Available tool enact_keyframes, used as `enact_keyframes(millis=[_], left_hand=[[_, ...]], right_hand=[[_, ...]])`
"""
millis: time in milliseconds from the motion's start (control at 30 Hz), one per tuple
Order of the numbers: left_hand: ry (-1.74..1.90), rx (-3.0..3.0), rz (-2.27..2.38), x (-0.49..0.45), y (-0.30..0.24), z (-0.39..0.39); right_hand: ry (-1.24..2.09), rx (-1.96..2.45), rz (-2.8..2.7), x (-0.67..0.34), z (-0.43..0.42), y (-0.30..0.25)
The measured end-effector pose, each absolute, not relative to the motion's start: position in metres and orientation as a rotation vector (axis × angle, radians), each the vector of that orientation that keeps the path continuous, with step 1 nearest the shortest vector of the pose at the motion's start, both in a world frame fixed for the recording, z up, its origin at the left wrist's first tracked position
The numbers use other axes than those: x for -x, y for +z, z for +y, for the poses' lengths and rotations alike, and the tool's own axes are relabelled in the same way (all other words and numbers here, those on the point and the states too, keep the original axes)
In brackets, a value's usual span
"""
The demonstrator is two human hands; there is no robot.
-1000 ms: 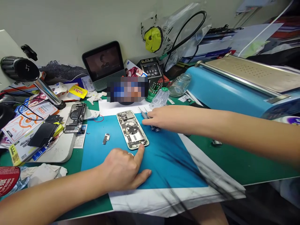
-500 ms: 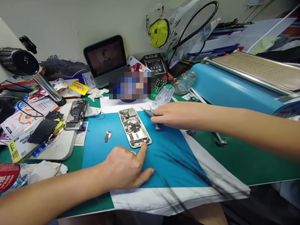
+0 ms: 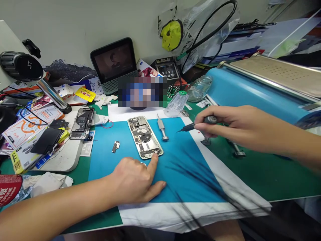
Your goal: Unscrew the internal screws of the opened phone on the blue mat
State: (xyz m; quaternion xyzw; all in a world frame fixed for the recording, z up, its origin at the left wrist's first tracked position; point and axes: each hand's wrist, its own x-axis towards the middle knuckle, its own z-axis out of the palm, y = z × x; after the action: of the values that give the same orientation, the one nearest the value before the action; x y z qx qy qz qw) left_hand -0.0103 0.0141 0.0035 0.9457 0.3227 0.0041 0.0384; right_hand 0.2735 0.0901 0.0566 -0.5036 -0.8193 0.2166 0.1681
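On the blue mat [image 3: 105,164]: opened phone [image 3: 145,136], insides up.
Left hand [image 3: 135,180]: index fingertip on phone's lower end, thumb spread, other fingers curled; cannot tell whether they hold anything.
Right hand [image 3: 222,122]: gripping dark screwdriver [image 3: 187,127], tip over mat, clear of phone.
Silver screwdriver [image 3: 162,127]: lying just right of phone.
Small part [image 3: 115,146]: left of phone.
Second phone [image 3: 81,124]: on white base [image 3: 69,160].

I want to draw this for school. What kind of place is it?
Probably a place where phones get fixed. An opened phone lies on a blue mat, another screwdriver lies beside it, and the right hand holds a dark screwdriver.
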Motion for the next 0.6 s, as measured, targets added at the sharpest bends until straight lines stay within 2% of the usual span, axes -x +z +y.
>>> enact_keyframes(millis=[200, 400, 533, 600], left_hand=[[0.033, -2.903, 0.983, 0.010, 0.001, 0.015], [0.059, -2.908, 0.995, 0.010, 0.002, 0.014], [0.065, -2.905, 1.001, 0.009, 0.002, 0.014], [0.061, -2.900, 0.996, 0.008, 0.002, 0.015]], right_hand=[[0.351, 1.512, -2.122, -0.259, 0.103, 0.027], [0.405, 1.323, -1.984, -0.245, 0.098, -0.007], [0.220, 1.190, -1.946, -0.225, 0.092, 0.004], [0.320, 1.032, -1.807, -0.206, 0.090, 0.015]])
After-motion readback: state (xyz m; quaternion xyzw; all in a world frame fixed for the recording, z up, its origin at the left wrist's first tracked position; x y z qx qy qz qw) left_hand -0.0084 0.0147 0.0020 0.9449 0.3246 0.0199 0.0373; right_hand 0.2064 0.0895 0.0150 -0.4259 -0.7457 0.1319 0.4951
